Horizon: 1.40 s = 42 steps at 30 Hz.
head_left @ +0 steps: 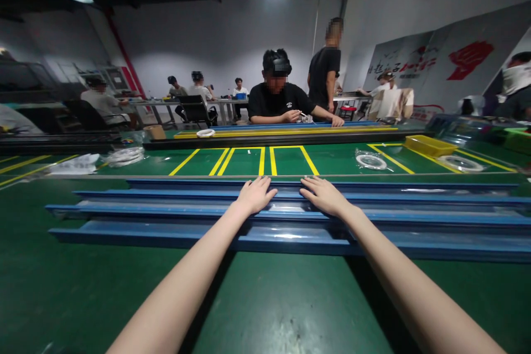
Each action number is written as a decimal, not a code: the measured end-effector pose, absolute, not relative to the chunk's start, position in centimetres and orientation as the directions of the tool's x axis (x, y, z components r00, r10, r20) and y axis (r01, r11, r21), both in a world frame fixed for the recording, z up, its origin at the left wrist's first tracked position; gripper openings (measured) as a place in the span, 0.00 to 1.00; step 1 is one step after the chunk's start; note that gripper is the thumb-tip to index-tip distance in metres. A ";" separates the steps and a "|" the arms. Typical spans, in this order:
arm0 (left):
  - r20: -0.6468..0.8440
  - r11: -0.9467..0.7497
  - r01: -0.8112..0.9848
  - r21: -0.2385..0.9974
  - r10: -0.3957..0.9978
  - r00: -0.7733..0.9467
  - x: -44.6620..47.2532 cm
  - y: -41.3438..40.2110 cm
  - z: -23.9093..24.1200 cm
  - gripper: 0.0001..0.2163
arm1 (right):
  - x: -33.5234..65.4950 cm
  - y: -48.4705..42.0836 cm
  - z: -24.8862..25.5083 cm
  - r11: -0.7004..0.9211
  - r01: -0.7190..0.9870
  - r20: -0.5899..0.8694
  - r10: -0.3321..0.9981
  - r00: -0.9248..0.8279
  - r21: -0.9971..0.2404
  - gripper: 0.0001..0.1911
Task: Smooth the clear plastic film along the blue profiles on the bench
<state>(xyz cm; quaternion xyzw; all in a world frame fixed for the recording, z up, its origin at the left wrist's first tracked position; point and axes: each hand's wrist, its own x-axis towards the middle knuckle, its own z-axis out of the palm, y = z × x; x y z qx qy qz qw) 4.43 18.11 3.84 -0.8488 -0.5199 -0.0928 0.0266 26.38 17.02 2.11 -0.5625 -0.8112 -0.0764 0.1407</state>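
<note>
Several long blue channel strips lie side by side across the green table, running left to right in front of me. My left hand rests palm down on the farther strips, left of centre, its fingers stretched forward. To its right, my right hand lies flat on the same strips with fingers spread and thumb pointing inward. Neither hand grips anything; a stretch of blue strip shows between them. Both palms hide part of the strips beneath.
Beyond the strips are yellow tape lines, bagged white coils, a stack of coils and a yellow tray. A black bar crosses the far side, where a person in a black shirt sits handling something small.
</note>
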 end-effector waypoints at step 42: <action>0.562 -0.436 0.794 -0.423 0.562 0.608 -2.0 12.5 14.3 0.32 | 20.9 11.3 13.7 0.294 0.879 0.491 0.741 -0.458 0.376 0.32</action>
